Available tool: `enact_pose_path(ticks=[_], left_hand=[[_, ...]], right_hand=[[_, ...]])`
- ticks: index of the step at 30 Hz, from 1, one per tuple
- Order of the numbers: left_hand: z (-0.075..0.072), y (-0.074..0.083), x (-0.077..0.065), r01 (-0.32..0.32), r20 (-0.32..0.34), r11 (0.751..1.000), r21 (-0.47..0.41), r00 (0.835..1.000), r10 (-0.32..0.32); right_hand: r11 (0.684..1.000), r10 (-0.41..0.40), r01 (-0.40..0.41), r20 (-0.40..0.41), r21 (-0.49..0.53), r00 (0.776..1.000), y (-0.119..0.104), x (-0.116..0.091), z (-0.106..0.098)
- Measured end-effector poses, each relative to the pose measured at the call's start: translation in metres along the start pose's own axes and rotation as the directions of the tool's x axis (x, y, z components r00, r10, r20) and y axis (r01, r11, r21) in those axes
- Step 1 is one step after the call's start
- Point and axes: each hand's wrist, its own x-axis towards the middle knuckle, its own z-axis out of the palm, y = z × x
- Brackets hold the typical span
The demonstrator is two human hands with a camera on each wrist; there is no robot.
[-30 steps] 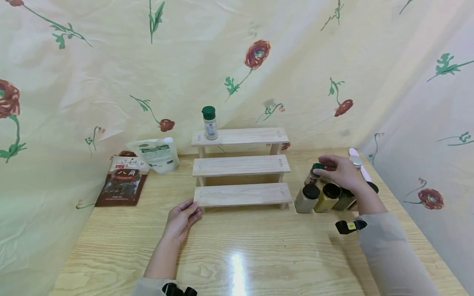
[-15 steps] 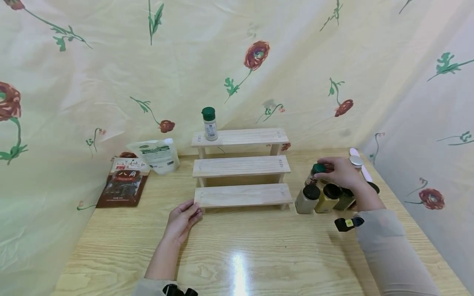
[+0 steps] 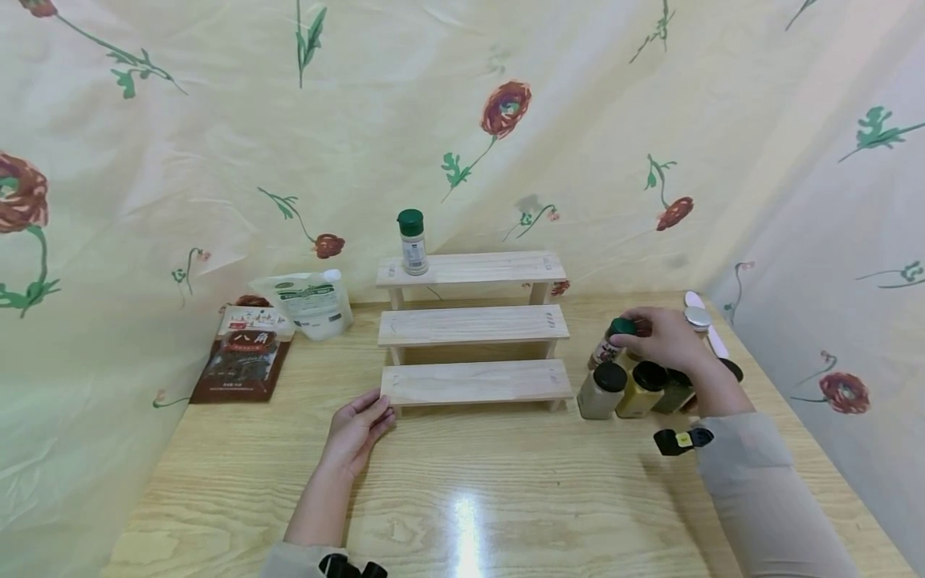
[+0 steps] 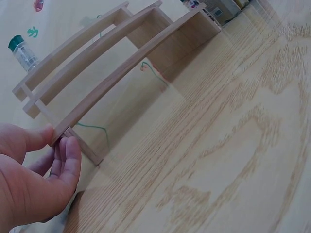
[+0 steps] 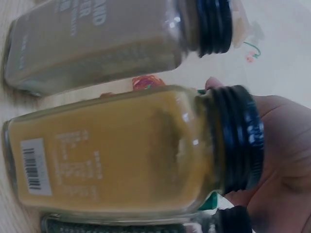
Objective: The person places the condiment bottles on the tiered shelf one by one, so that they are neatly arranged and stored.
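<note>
A three-tier wooden spice rack (image 3: 477, 382) stands on the table. At its front left corner, my left hand (image 3: 354, 437) pinches the end of the lowest shelf, thumb above and fingers below in the left wrist view. On the right, my right hand (image 3: 668, 343) grips the green cap of a small spice jar (image 3: 605, 353), which leans with its base to the left. The right wrist view shows that hand (image 5: 286, 145) partly hidden behind a black-capped jar of yellow-brown powder (image 5: 107, 160). A green-capped shaker (image 3: 413, 253) stands on the top shelf's left end.
In front of the gripped jar stand a black-capped jar of pale powder (image 3: 601, 393) and several others. A silver-lidded jar (image 3: 697, 318) and a white spoon-like utensil (image 3: 715, 341) lie behind. Brown (image 3: 242, 353) and white pouches (image 3: 307, 303) stand left of the rack.
The spice jar under my right hand has gone from nearly upright to leaning, its base shifting slightly left. My left hand stays on the rack's corner.
</note>
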Motion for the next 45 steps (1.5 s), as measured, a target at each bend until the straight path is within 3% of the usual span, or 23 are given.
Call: enact_pose_path(ticks=[10,17,22,29,45], left_hand=[[0.0,0.0,0.0,-0.002,-0.005,1.0,-0.003,1.0,0.002],[0.001,0.0,0.002,-0.007,-0.009,1.0,-0.007,1.0,0.007],[0.001,0.0,0.004,-0.008,-0.012,1.0,-0.006,1.0,0.008],[0.001,0.001,0.004,0.001,-0.015,1.0,-0.011,1.0,-0.001],[0.001,0.002,0.004,-0.006,-0.014,1.0,-0.013,1.0,0.006]], right_hand=[[0.995,-0.001,0.017,-0.158,0.097,0.987,-0.012,0.001,-0.006],[0.987,0.078,-0.041,-0.237,0.155,0.968,-0.024,0.002,-0.014],[0.983,0.079,-0.027,-0.284,0.184,0.955,-0.03,0.003,-0.019],[0.976,0.113,-0.046,-0.313,0.214,0.943,-0.042,0.009,-0.025],[0.97,0.034,0.058,-0.368,0.235,0.929,-0.075,0.026,-0.034]])
